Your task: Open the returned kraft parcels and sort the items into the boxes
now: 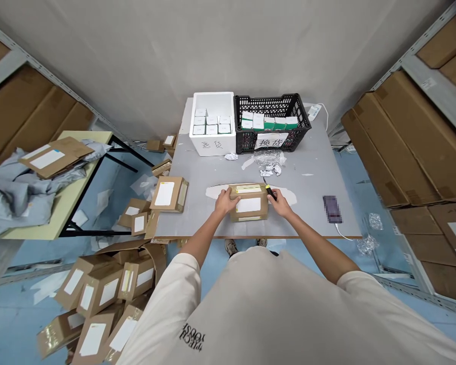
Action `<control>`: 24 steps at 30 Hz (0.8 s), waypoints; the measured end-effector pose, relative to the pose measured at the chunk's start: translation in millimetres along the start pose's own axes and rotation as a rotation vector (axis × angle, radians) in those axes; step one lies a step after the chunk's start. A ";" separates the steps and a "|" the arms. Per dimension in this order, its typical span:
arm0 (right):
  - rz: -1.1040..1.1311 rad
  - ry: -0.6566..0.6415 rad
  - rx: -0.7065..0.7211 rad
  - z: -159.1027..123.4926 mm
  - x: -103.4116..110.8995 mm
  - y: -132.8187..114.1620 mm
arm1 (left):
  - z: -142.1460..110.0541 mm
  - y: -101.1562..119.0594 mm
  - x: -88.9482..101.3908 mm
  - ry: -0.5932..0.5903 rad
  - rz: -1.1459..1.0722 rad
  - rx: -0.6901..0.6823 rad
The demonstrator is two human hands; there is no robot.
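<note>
Cardboard box [248,206] is sitting near the middle of the frame, right at the near side of a grey counter [197,170], with a white label facing up. The left hand [225,203] has hold of its left end, thumb laid over the top, and the right hand [281,204] is wrapped around a black-and-yellow box cutter [269,192] by the box's right end, blade pointing up and a bit left. Honestly can't tell from this angle if the blade is touching the cardboard. Just above that there's some crumpled paper [271,170] and clear plastic wrap [269,157]. Upper middle of the frame you've got a white foam bin [230,143] with small white boxes inside, and just beside it on the right a black plastic crate [246,144] holding white-and-green ones. Another taped carton [170,194] sits at the counter's left edge, and a blurred-out phone [332,209] with a white cable is over on the right. Lower left is a whole heap of labelled parcels [102,291], plus grey bags [19,203] on a pale yellow table [74,175] further up the left side.
</note>
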State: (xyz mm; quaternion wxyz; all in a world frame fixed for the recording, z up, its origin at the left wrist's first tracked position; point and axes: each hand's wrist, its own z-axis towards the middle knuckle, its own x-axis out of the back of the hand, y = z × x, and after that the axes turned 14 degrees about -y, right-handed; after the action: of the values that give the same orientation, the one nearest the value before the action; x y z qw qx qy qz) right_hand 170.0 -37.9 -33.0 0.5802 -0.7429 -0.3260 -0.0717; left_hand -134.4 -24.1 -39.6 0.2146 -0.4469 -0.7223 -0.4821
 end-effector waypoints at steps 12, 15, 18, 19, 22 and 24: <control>0.075 -0.027 0.040 4.5 -1.5 0.8 | 5.3 -1.7 3.0 -0.008 -0.066 -0.018; 0.110 -0.030 0.070 2.9 -1.1 3.0 | 1.8 -1.9 1.9 0.039 -0.068 -0.081; 0.155 -0.047 0.073 3.4 -3.5 8.6 | -2.0 -3.0 -2.6 0.047 -0.078 -0.113; 0.180 -0.060 0.059 3.9 -3.7 12.3 | -3.2 -3.2 -4.7 0.045 -0.084 -0.106; 0.290 -0.090 -0.023 5.7 2.2 32.7 | -5.9 -2.3 -11.3 0.042 -0.090 -0.080; 0.311 -0.030 -0.109 6.5 14.0 55.2 | -8.0 -1.3 -15.0 0.042 -0.091 -0.075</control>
State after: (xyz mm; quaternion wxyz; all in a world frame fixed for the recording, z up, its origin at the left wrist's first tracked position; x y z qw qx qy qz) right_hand 210.5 -32.6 -73.2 0.5381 -0.8158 -0.2115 0.0126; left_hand -128.9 -38.0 -47.8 0.1906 -0.4114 -0.7187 -0.5272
